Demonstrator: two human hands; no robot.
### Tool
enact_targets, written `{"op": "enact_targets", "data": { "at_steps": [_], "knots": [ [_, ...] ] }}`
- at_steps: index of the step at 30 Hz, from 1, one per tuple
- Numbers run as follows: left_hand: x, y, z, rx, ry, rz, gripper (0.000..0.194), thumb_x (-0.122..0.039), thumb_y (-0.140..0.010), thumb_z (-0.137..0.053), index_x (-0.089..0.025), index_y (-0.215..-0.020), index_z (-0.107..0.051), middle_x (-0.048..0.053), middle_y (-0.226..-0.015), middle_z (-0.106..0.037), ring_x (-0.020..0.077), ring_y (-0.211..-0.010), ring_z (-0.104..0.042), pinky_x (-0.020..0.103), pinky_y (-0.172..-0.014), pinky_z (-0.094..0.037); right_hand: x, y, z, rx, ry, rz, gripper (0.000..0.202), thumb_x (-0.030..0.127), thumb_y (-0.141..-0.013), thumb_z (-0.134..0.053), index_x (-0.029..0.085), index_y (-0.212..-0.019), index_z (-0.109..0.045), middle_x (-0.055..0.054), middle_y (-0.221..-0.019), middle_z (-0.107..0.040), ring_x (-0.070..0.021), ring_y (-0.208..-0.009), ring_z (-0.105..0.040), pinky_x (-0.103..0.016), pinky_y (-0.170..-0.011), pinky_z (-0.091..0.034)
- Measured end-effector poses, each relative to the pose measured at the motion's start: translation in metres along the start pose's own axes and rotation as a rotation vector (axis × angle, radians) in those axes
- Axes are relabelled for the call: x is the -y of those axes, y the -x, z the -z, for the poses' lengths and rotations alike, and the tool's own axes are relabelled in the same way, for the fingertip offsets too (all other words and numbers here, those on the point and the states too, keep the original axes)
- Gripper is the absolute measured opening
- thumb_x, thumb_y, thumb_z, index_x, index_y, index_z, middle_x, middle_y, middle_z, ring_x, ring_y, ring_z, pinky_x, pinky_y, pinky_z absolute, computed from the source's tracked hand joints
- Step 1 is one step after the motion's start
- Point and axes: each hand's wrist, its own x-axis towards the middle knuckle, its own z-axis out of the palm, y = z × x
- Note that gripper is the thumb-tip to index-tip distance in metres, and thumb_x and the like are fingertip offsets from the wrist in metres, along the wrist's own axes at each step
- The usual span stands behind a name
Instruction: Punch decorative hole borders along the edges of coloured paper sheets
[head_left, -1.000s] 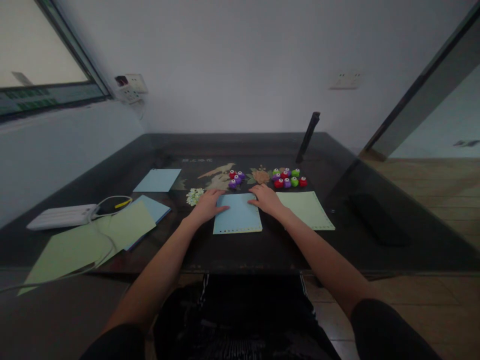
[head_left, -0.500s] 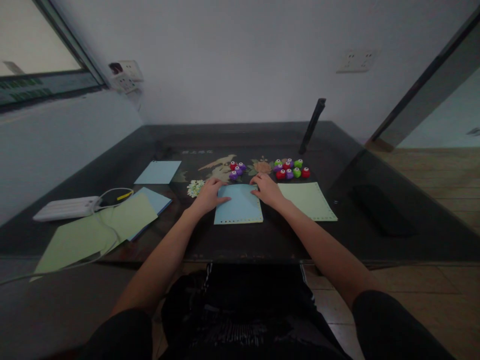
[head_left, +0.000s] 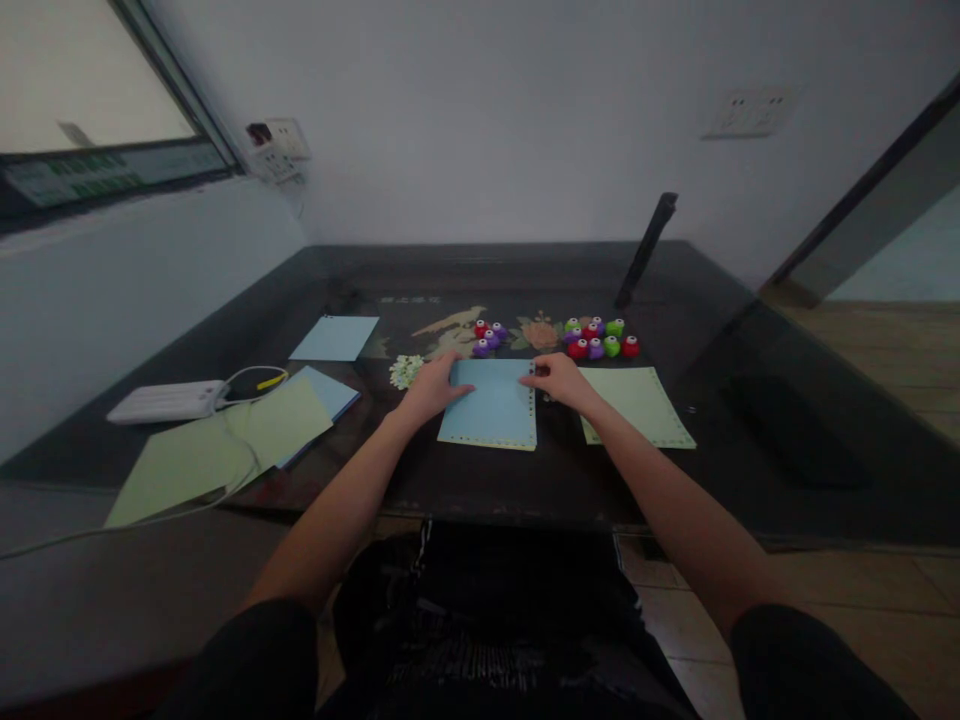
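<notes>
A light-blue sheet of paper (head_left: pixel 491 405) lies in front of me, with punched holes along its near and right edges. Pale yellow-green paper peeks out beneath its near edge. My left hand (head_left: pixel 435 388) grips the sheet at its upper left edge, thumb stretched over the top. At the upper right edge, my right hand (head_left: pixel 561 382) pinches the paper between thumb and fingers. Just right of that hand lies a pale green sheet (head_left: pixel 637 405), also holed along its edges. White-green flowers (head_left: pixel 406 371) sit beside my left hand.
Behind the sheet are small red and purple round pieces (head_left: pixel 489 338); more with green ones (head_left: pixel 600 340) stand right. Other blue paper (head_left: pixel 335 338), green sheets (head_left: pixel 202 455), a white power bank (head_left: pixel 169 401) with cable, a black upright stick (head_left: pixel 646 250) and a dark flat object (head_left: pixel 799 430) surround them.
My view has turned slightly left. My right hand has shifted outward to the blue sheet's right edge, uncovering the holes there. The left hand keeps its place on the paper.
</notes>
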Motion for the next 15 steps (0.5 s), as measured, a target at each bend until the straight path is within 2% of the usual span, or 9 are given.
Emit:
{"op": "enact_targets", "data": {
  "at_steps": [4,7,9,11,15],
  "knots": [
    [0.002,-0.003,-0.002,-0.088,0.272,0.081,0.051,-0.031,-0.073,-0.067,-0.017,-0.119,-0.048,0.003,-0.082,-0.062,0.0186,-0.073,-0.059,0.033,-0.070,-0.046,0.002,0.001,0.007,-0.003,-0.190,-0.029,0.017,0.031,-0.068,-0.066,0.014,-0.066,-0.063,-0.002,-0.061,-0.060,-0.0143,-0.059,-0.052,-0.027,-0.058,-0.038],
    [0.001,-0.005,-0.002,-0.007,0.535,0.084,0.033,-0.033,-0.079,-0.059,-0.014,-0.106,-0.056,0.006,-0.085,-0.064,0.0170,-0.073,-0.059,0.031,-0.068,-0.046,0.000,0.001,0.016,-0.043,-0.328,-0.056,0.017,0.030,-0.067,-0.067,0.013,-0.071,-0.065,-0.005,-0.070,-0.066,-0.0162,-0.064,-0.057,-0.029,-0.064,-0.042],
    [-0.002,-0.005,0.000,0.053,0.562,0.051,0.023,-0.033,-0.082,-0.053,-0.013,-0.090,-0.062,0.006,-0.082,-0.065,0.0164,-0.071,-0.058,0.030,-0.066,-0.045,-0.002,0.001,0.021,-0.089,-0.407,-0.081,0.017,0.030,-0.066,-0.068,0.014,-0.071,-0.065,-0.006,-0.073,-0.066,-0.0166,-0.066,-0.057,-0.030,-0.065,-0.043],
    [-0.006,-0.003,0.002,0.067,0.505,0.022,0.024,-0.034,-0.083,-0.051,-0.013,-0.077,-0.063,0.004,-0.073,-0.063,0.0151,-0.066,-0.055,0.029,-0.063,-0.043,-0.005,0.001,0.026,-0.130,-0.478,-0.093,0.017,0.030,-0.066,-0.068,0.014,-0.071,-0.064,-0.004,-0.070,-0.065,-0.0153,-0.064,-0.056,-0.030,-0.064,-0.043],
    [-0.011,-0.002,0.001,0.063,0.498,0.023,0.027,-0.035,-0.082,-0.054,-0.014,-0.067,-0.061,0.001,-0.060,-0.056,0.0124,-0.058,-0.048,0.026,-0.056,-0.038,-0.007,0.002,0.033,-0.163,-0.504,-0.095,0.017,0.031,-0.069,-0.068,0.016,-0.064,-0.061,-0.001,-0.061,-0.059,-0.0115,-0.056,-0.049,-0.028,-0.058,-0.041]
  ]
}}
